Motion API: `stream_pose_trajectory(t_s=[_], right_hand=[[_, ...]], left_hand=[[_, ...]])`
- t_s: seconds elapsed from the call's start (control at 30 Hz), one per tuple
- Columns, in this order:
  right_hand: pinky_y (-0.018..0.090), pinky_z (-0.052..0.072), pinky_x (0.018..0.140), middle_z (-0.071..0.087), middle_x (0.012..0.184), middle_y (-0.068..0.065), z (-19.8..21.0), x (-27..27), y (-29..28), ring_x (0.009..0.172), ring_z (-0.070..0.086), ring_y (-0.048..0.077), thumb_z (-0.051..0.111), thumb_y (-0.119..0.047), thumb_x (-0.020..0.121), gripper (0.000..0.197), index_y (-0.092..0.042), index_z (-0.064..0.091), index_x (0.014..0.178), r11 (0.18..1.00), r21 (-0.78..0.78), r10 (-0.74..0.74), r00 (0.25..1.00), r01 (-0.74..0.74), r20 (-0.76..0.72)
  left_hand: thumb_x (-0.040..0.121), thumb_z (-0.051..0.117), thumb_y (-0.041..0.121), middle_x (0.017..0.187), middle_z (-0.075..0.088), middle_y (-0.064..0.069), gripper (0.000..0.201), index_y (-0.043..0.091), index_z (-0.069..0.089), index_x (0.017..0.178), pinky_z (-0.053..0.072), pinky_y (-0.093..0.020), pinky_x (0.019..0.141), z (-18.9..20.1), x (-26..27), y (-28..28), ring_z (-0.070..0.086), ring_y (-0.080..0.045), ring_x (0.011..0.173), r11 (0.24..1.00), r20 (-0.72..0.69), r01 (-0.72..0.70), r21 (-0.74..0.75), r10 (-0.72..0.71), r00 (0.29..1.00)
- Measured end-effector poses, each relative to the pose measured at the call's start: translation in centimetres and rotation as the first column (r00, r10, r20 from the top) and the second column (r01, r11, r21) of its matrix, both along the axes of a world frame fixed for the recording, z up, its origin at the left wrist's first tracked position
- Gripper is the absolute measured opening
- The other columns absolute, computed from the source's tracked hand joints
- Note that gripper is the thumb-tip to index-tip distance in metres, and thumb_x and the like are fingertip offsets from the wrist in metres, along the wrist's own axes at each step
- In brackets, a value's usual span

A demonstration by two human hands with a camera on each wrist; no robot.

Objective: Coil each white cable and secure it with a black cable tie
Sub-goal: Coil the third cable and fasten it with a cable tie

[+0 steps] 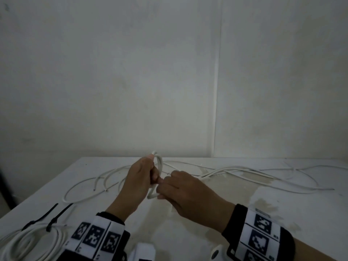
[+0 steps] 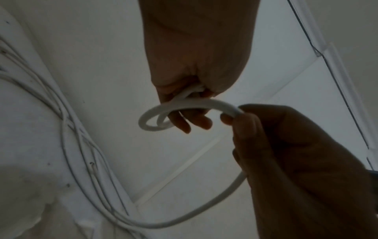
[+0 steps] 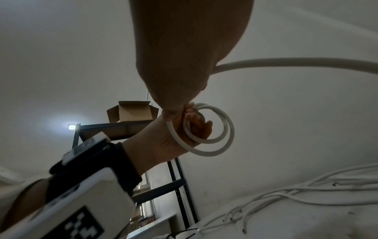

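White cable [image 1: 159, 167] is what you have in hand, held up over the middle of the table [image 1: 207, 223] between both hands, with two small loops already formed. Your left hand [image 1: 140, 180] has its fingers curled round the loops and pinches them where they cross. Your right hand [image 1: 185, 193] is closed on the running length just beside the coil; the strand passes through that fist and trails back toward the loose cables [image 1: 244, 172] on the table. This looks like the winding step, early on, with most of the cable apparently left to wind, though the dim wrist views make its length hard to judge. Next you need to feed another turn onto the loops, matching their size, without loosening the left pinch. One finished coil [image 1: 32, 240] lies at the near left corner, tied, with black cable ties [image 1: 60, 215] at its far edge.
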State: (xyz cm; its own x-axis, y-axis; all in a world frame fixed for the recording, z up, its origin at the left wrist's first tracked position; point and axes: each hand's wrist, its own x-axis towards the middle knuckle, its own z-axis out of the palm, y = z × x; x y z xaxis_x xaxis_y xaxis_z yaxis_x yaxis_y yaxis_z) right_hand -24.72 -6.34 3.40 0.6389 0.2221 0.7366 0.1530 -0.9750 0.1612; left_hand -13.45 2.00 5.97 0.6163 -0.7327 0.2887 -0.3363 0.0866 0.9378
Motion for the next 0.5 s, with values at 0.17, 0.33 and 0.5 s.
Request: stream_pose_trajectory(t_s=[0.17,0.33,0.5], right_hand=[[0.023,0.030,0.064,0.057,0.075,0.007,1.2,-0.4,-1.0,0.068,0.036,0.016,0.043,-0.014,0.093,0.025,-0.004,0.062,0.079,0.992,0.117,0.043,0.996,-0.052,0.078],[0.006,0.033,0.066,0.059,0.071,0.004,2.7,-1.5,-2.2,0.067,0.038,0.001,0.050,-0.033,0.089,0.032,-0.004,0.061,0.081,0.920,0.389,0.014,0.996,-0.047,0.087],[0.004,0.035,0.063,0.049,0.072,-0.018,3.5,-2.2,-3.5,0.066,0.046,-0.011,0.056,-0.025,0.087,0.024,-0.004,0.066,0.080,0.857,0.513,0.022,0.998,-0.048,0.056]], left_hand=[[0.099,0.029,0.021,0.050,0.049,-0.006,0.045,0.005,0.045,0.060,0.040,-0.024,0.054,-0.1,-1.5,0.6,0.047,-0.013,0.048,0.981,0.095,0.175,0.079,-0.182,0.979],[0.099,0.029,0.020,0.044,0.034,0.004,0.040,0.013,0.037,0.060,0.025,-0.023,0.043,0.7,-2.7,0.8,0.026,-0.008,0.037,0.937,-0.099,0.316,0.152,-0.304,0.948],[0.099,0.027,0.031,0.044,0.030,0.005,0.042,0.014,0.037,0.062,0.019,-0.020,0.042,1.2,-3.1,0.7,0.020,-0.007,0.037,0.911,-0.216,0.379,0.161,-0.342,0.914]])
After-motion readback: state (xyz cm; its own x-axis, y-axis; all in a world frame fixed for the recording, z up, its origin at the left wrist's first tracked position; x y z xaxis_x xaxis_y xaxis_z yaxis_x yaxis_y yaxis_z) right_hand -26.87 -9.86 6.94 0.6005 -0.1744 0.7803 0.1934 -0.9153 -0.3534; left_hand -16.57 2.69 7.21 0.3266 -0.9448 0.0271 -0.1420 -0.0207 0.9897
